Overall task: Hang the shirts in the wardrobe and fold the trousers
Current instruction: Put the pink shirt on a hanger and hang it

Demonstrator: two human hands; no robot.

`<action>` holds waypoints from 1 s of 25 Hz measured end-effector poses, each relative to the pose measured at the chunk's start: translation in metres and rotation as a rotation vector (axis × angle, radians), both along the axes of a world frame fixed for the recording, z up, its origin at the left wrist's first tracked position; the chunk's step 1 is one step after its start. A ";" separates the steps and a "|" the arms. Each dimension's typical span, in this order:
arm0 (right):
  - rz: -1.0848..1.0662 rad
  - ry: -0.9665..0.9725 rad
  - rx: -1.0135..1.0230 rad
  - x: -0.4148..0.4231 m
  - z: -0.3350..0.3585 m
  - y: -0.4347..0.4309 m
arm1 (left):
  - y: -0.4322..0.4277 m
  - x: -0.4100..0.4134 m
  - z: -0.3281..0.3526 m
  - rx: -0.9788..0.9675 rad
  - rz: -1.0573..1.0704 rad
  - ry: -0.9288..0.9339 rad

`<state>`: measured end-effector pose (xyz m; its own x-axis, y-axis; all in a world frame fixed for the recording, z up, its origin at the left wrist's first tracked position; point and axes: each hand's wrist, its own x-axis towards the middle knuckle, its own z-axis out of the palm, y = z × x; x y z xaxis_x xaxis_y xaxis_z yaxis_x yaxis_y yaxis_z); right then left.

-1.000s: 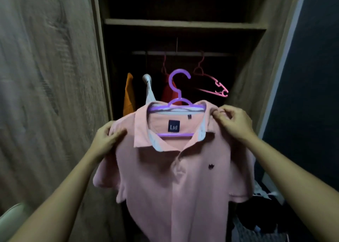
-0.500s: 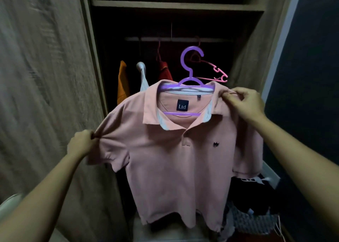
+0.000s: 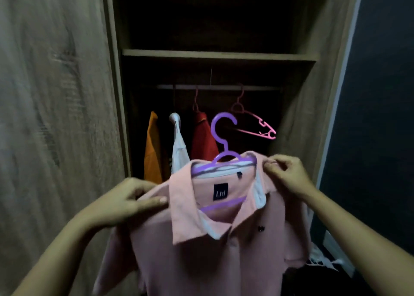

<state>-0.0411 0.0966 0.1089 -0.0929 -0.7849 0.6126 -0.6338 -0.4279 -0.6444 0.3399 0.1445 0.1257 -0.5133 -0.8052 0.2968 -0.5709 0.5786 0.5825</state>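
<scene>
pink shirt (image 3: 224, 262) hem: cut off below | purple hanger (image 3: 226, 155) arms: inside shirt

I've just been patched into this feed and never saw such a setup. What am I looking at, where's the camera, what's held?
No machine here: a person works with bare hands, and the one camera sits on their head, looking forward and down, so the arms entering from below are theirs. The left hand grips one shoulder of a pink polo shirt; the right hand pinches the other shoulder by the collar. The shirt sits on a purple hanger, not yet hooked on the wardrobe rail. Under that rail hang an orange shirt, a white shirt, a red shirt and an empty pink hanger.
</scene>
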 end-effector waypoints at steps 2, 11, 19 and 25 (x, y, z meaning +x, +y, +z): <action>-0.065 -0.020 0.017 0.008 -0.001 -0.014 | 0.010 -0.015 -0.003 -0.101 0.133 0.058; 0.176 -0.440 0.452 0.096 0.018 -0.024 | -0.020 -0.149 -0.022 -0.302 0.529 -0.129; 0.220 -0.305 0.478 0.033 0.023 -0.064 | -0.086 -0.172 0.008 -0.158 0.451 0.224; 0.341 -0.371 0.405 0.017 0.056 -0.116 | -0.201 -0.195 0.005 -0.194 0.697 -0.041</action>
<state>-0.0246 -0.0190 0.1650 0.0539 -0.9701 0.2368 -0.2089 -0.2428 -0.9473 0.1450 -0.0565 0.1310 0.0870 -0.8841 0.4590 -0.8638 0.1626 0.4770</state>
